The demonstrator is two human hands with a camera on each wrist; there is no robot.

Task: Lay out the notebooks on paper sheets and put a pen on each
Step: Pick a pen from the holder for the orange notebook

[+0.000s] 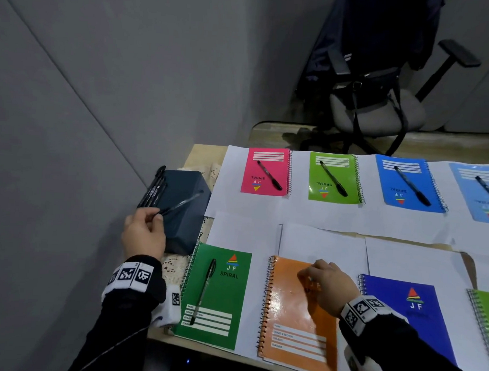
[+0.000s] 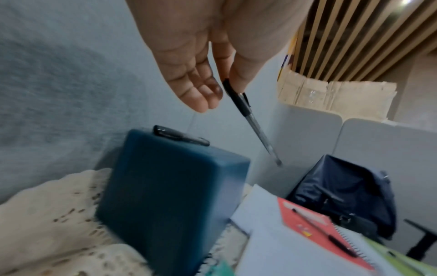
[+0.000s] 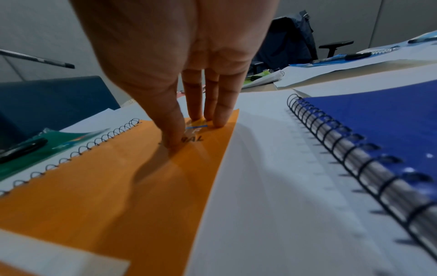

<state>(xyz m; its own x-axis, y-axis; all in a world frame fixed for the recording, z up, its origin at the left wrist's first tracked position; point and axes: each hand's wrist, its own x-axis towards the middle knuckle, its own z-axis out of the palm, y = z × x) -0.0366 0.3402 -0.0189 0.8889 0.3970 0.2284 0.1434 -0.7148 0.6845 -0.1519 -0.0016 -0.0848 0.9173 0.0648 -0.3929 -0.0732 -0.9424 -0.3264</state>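
Observation:
My left hand pinches a clear pen with a black cap by its capped end above the dark blue box; the left wrist view shows the pen hanging from thumb and finger. My right hand rests straight fingers on the orange notebook, which carries no pen. The dark green notebook beside it has a pen. The royal blue notebook has none. Pink, light green and blue notebooks in the far row each carry a pen. All lie on white sheets.
Spare black pens lie along the box's left edge. A lace cloth is under the box. A pale blue notebook and a green one sit at the right edge. An office chair with a bag stands beyond the table.

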